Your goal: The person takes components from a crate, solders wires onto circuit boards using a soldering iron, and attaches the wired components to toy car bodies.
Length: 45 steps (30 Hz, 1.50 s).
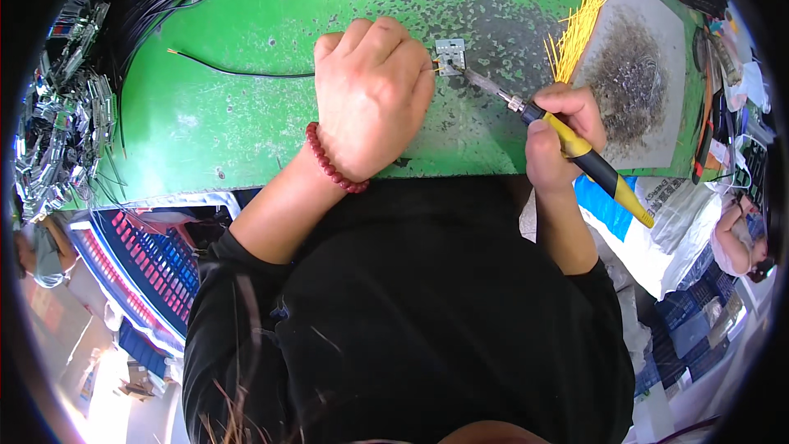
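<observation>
A small grey square circuit board [449, 57] lies on the green worktop, just right of my left hand [371, 86]. That hand is closed, knuckles up, with a thin black cable [246, 74] running out from under it to the left. Short wire ends show between its fingers and the board's left edge. Held like a pen, a yellow and black soldering iron [585, 152] is in my right hand [563, 131]. The iron's tip meets or nearly meets the board's lower right corner. My left fingertips are mostly hidden beneath the hand.
A bundle of yellow wires [582, 25] lies at the far right beside a grey sheet [670, 107] with dark residue. Black cables [168, 0] are heaped far left, above a pile of metallic parts [62, 127]. A blue crate [156, 267] stands below left. Another person [735, 234] is at the right rim.
</observation>
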Motion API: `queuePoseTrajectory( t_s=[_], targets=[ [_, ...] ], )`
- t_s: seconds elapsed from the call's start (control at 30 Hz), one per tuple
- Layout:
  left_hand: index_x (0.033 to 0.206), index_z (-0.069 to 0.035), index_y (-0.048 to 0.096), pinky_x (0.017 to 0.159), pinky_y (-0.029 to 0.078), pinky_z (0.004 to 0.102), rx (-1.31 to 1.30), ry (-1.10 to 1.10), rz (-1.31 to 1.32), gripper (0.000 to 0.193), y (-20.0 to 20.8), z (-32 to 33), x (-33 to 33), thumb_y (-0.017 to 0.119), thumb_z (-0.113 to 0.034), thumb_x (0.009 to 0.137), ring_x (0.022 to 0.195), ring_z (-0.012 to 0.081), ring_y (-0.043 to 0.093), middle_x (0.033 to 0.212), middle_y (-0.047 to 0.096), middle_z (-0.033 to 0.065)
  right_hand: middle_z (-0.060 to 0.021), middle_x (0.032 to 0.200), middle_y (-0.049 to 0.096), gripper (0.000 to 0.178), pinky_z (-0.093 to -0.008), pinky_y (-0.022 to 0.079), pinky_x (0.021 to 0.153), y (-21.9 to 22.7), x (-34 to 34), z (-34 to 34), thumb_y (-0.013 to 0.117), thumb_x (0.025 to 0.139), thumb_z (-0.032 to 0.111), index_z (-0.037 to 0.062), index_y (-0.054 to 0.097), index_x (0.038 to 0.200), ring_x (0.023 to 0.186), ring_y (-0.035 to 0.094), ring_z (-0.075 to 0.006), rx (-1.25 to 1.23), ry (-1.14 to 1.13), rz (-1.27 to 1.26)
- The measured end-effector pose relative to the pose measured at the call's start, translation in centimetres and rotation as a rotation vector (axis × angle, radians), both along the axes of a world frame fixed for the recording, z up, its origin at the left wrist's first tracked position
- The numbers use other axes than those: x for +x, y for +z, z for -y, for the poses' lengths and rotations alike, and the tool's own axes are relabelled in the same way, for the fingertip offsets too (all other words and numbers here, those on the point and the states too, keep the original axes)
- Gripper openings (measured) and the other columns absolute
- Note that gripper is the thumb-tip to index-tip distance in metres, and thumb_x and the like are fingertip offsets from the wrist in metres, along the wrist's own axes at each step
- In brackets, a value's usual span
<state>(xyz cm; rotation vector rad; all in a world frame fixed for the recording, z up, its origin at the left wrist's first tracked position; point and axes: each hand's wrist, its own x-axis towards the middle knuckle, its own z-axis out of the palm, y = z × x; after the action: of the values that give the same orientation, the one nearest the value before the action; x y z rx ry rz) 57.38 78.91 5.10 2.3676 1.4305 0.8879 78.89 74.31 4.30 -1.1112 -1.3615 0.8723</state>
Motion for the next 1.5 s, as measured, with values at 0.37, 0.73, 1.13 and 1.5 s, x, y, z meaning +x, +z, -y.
queuePoseTrajectory(
  t_s=[0.37, 0.73, 1.13, 1.5],
  targets=[
    [0.072, -0.012, 0.059, 0.069, 0.037, 0.0347, 0.006, 0.002, 0.016, 0.011, -0.1, -0.1, 0.0, 0.069, -0.007, 0.068, 0.075, 0.021, 0.054, 0.081, 0.056, 0.0014, -0.0094, 0.081, 0.059, 0.022, -0.0229, 0.039, 0.057, 0.0, 0.0, -0.2, 0.069, 0.074, 0.011, -0.0003, 0.057, 0.089, 0.064, 0.05, -0.0104, 0.019, 0.047, 0.082],
    [0.071, -0.011, 0.059, 0.068, 0.036, 0.0357, 0.042, -0.005, 0.017, 0.012, 0.0, 0.1, 0.0, 0.069, -0.007, 0.067, 0.076, 0.0212, 0.055, 0.08, 0.056, 0.0012, -0.0117, 0.083, 0.058, 0.024, -0.0249, 0.04, 0.062, 0.1, 0.6, 0.7, 0.068, 0.079, 0.013, -0.0013, 0.053, 0.092, 0.069, 0.051, -0.0135, 0.144, -0.016, -0.038],
    [0.078, -0.008, 0.064, 0.075, 0.043, 0.0369, 0.035, -0.373, -0.005, 0.014, 4.3, -1.9, 4.8, 0.073, -0.007, 0.068, 0.085, 0.0242, 0.06, 0.088, 0.062, 0.0041, -0.0089, 0.07, 0.048, 0.017, -0.0231, 0.034, 0.055, 1.6, 9.1, 3.7, 0.054, 0.075, 0.01, -0.0012, 0.049, 0.087, 0.062, 0.044, -0.0133, 0.257, -0.415, 0.024],
    [0.12, -0.01, 0.06, 0.107, 0.035, 0.0442, 0.192, -0.679, -0.419, 0.039, 1.8, -7.9, 7.0, 0.059, -0.006, 0.081, 0.127, 0.0239, 0.048, 0.128, 0.058, 0.0037, -0.0088, 0.071, 0.047, 0.017, -0.0215, 0.033, 0.051, 1.5, 11.5, 5.5, 0.054, 0.076, 0.01, -0.0009, 0.049, 0.088, 0.057, 0.039, -0.0102, 0.264, -0.554, -0.056]
  ],
)
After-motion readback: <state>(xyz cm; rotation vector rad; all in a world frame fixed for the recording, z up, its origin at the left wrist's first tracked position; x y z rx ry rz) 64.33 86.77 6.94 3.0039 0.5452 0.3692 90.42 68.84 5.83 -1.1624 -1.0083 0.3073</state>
